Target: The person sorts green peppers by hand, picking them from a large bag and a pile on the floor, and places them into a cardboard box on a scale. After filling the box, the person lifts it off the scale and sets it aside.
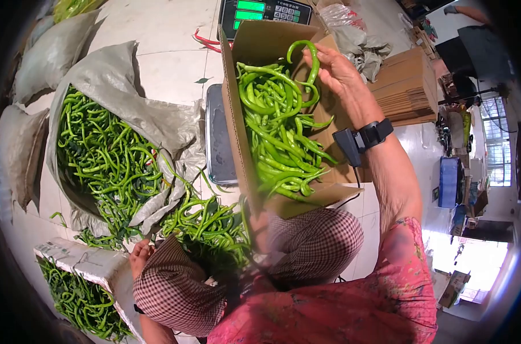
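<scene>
My right hand [342,73] is over the right side of an open cardboard box [234,120], its fingers closed on a long, curved green chili pepper [313,63]. Inside the box lies a heap of similar green chili peppers [283,137]. Down beside my left knee, my left hand [140,256] is partly hidden by the checked trouser leg. Its fingers look bent together near the mouth of a woven sack [94,71], and what they hold cannot be made out. Green peppers [114,152] fill the sack and spill onto the floor toward my knees [206,221].
A foam box [79,261] of green peppers stands at the lower left. Behind the cardboard box is a scale display [260,12], with red peppers [206,41] beside it. A scale platform [219,137] lies left of the box. Flattened cartons [404,86] are stacked at right.
</scene>
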Demonstrator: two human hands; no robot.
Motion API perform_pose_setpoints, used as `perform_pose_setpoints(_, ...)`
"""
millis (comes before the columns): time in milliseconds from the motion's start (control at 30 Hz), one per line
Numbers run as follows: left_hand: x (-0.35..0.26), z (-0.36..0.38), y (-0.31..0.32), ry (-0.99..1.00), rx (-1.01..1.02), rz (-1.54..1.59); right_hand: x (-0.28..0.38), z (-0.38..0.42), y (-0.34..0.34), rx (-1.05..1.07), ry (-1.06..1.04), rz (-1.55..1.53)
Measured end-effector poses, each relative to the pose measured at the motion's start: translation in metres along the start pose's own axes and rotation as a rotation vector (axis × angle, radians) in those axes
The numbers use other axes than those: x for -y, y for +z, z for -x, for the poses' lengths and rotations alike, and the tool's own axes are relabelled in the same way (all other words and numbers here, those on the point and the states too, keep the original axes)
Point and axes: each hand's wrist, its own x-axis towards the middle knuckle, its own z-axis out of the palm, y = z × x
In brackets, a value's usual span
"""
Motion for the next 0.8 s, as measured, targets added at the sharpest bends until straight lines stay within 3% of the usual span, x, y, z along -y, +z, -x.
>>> perform_pose_setpoints(33,0.002,0.000,0.000,-0.005,-0.009,-0.018,0.001,0.001,0.002,0.000,-0.002,0.001)
perform_pose_setpoints(100,0.012,-0.009,-0.008,0.021,0.024,-0.038,0.003,0.008,0.006,0.027,-0.327,0.363)
perform_pose_setpoints(133,0.016,-0.011,-0.013,0.047,0.054,-0.059,0.003,0.012,0.008,0.026,-0.323,0.363)
perform_pose_setpoints(200,0.015,-0.007,-0.008,0.035,0.030,-0.058,0.006,0.021,0.012,0.118,-0.535,0.771)
perform_pose_setpoints(267,0.011,-0.003,-0.001,0.027,0.008,-0.050,0.018,0.030,0.022,0.087,-0.497,0.639)
perform_pose_setpoints(333,0.008,-0.002,-0.001,0.018,0.013,-0.037,0.026,0.034,0.025,0.045,-0.232,0.133)
perform_pose_setpoints(467,0.018,-0.013,-0.013,0.050,0.048,-0.050,0.027,0.046,0.032,0.113,-0.136,0.013)
perform_pose_setpoints(667,0.020,-0.007,-0.013,0.052,0.078,-0.017,-0.007,0.022,0.015,0.046,-0.099,0.104)
perform_pose_setpoints(733,0.025,-0.012,-0.019,0.090,0.127,-0.032,-0.029,0.022,0.013,0.082,-0.006,1.053)
perform_pose_setpoints(800,0.025,-0.006,-0.014,0.077,0.109,-0.018,-0.066,0.020,0.009,0.180,-0.365,1.635)
